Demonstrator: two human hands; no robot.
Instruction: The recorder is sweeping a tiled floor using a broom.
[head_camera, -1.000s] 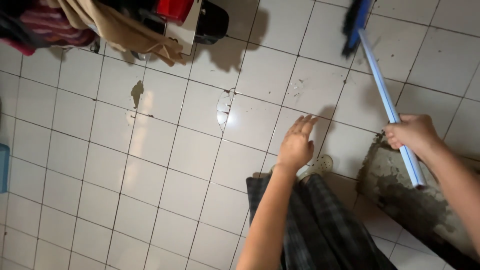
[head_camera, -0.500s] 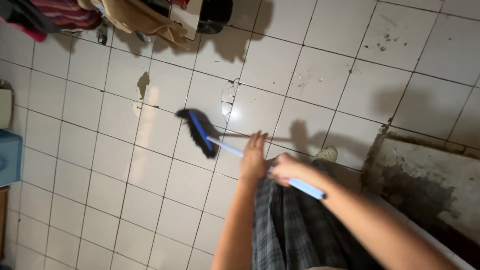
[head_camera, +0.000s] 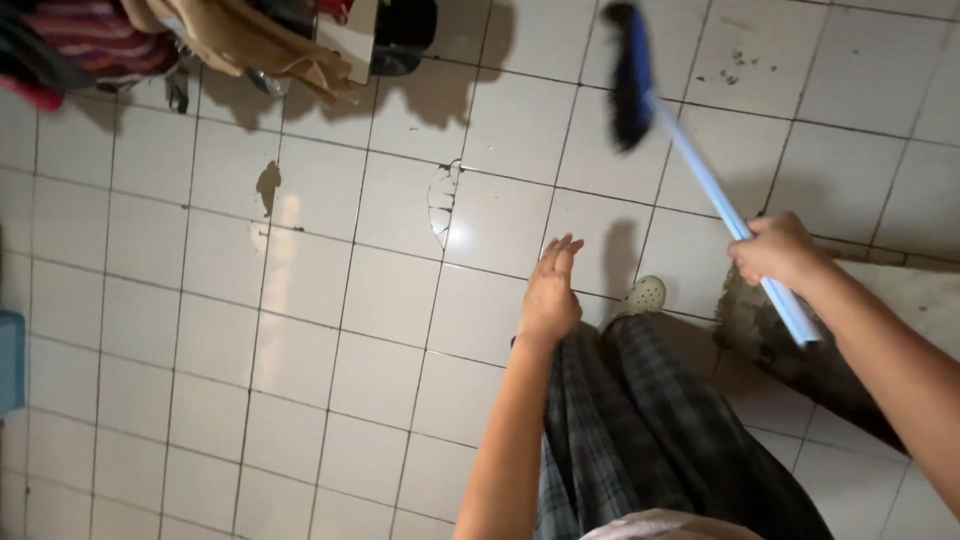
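The right hand is closed in a fist around the light-blue plastic handle of a dark-bristled broom, gripping it low on the shaft so the far end can swing freely. The left hand holds nothing: its fingers are straight and loosely together, palm down, hanging out in front of the body, probably for balance. Below both, at six o'clock, are the person's dark plaid trousers and one pale perforated clog planted on the white tiled floor. The broom's long axis runs from the right hand at four o'clock up to eleven o'clock, its blurred black brush head pointing away from the body, apparently clear of the tiles. Farther off, a cracked tile sits at centre, and heaped cloth lies at the far edge.
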